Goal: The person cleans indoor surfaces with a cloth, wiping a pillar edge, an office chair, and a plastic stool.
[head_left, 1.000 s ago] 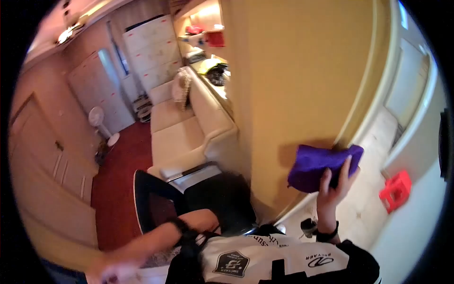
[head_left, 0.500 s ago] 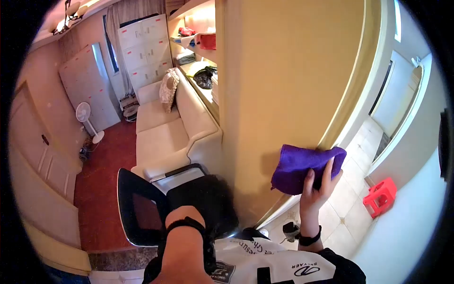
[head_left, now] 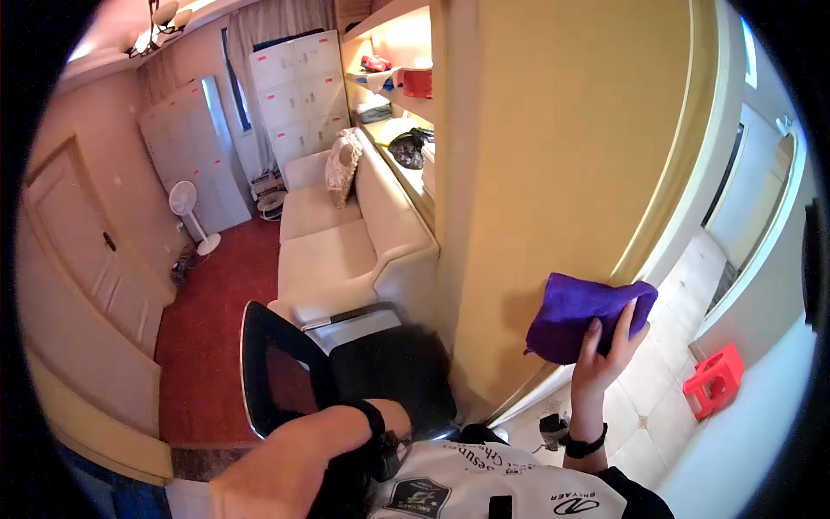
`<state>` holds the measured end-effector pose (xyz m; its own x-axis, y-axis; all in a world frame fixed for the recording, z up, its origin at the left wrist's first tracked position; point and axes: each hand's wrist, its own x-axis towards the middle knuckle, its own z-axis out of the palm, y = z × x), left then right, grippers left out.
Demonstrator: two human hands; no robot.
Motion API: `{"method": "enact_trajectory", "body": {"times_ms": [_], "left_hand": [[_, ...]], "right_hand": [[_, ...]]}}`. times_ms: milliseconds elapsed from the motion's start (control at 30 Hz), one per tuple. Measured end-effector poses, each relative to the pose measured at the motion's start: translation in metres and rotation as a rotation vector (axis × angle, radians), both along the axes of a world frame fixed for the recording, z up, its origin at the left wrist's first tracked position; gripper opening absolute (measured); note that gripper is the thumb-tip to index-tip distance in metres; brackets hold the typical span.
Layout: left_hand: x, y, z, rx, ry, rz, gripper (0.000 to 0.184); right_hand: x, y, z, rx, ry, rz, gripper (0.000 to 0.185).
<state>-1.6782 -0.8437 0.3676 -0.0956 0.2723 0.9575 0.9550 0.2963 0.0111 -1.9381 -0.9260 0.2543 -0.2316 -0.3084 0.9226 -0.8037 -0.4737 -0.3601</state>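
My right hand [head_left: 603, 362] grips a folded purple cloth [head_left: 577, 313], with the thumb and fingers showing on its near side. The cloth lies at the lower part of the yellow wall panel [head_left: 562, 147], by its moulded right edge. Whether it presses on the panel all over I cannot tell. My left hand [head_left: 396, 418] is bent in close to my body, below the black chair [head_left: 389, 368]. Its fingers are hidden, and a dark band circles the wrist.
A cream sofa [head_left: 333, 251] with a cushion stands beyond the chair, next to lit shelves [head_left: 389, 91]. A white fan [head_left: 194, 216] and grey lockers [head_left: 194, 151] are farther back. On the right, a red stool [head_left: 714, 381] sits on the tiled floor [head_left: 644, 398].
The whole view has shifted, so the room appears farther right. My left forearm has swung from upright to slanting across, its hand drawn toward my body. The cloth stays in my right hand at the panel's edge.
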Motion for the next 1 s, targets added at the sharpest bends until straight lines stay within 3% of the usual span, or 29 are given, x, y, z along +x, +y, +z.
{"method": "enact_trajectory", "body": {"times_ms": [133, 233, 267, 333, 400, 500, 767, 1000], "left_hand": [[-0.005, 0.011, 0.008, 0.358, -0.038, 0.345, 0.010], [-0.029, 0.024, 0.027, 0.641, -0.257, 0.515, 0.015], [-0.050, 0.051, 0.054, 0.974, -0.270, 0.619, 0.019], [-0.073, 0.024, 0.025, 0.716, -0.345, 0.120, 0.021], [-0.092, 0.019, 0.009, 0.627, -0.367, -0.245, 0.023], [-0.112, 0.016, 0.004, 0.570, -0.388, -0.541, 0.027], [-0.135, 0.004, 0.005, 0.473, -0.417, -0.969, 0.040], [-0.145, 0.001, 0.015, 0.337, -0.449, -1.157, 0.053]], "right_hand": [[0.002, -0.003, -0.001, -0.013, -0.005, -0.050, 0.049], [-0.001, -0.006, -0.003, -0.035, 0.004, -0.081, 0.047], [-0.004, -0.007, -0.005, -0.050, 0.005, -0.052, 0.046], [0.004, -0.005, 0.003, 0.002, -0.047, -0.066, 0.046], [0.004, -0.001, 0.000, -0.006, -0.034, -0.072, 0.045], [0.005, -0.002, 0.000, -0.016, -0.049, -0.076, 0.045], [0.003, -0.002, -0.007, 0.016, -0.066, -0.107, 0.043], [0.001, -0.003, -0.006, 0.012, -0.049, -0.120, 0.045]]}}
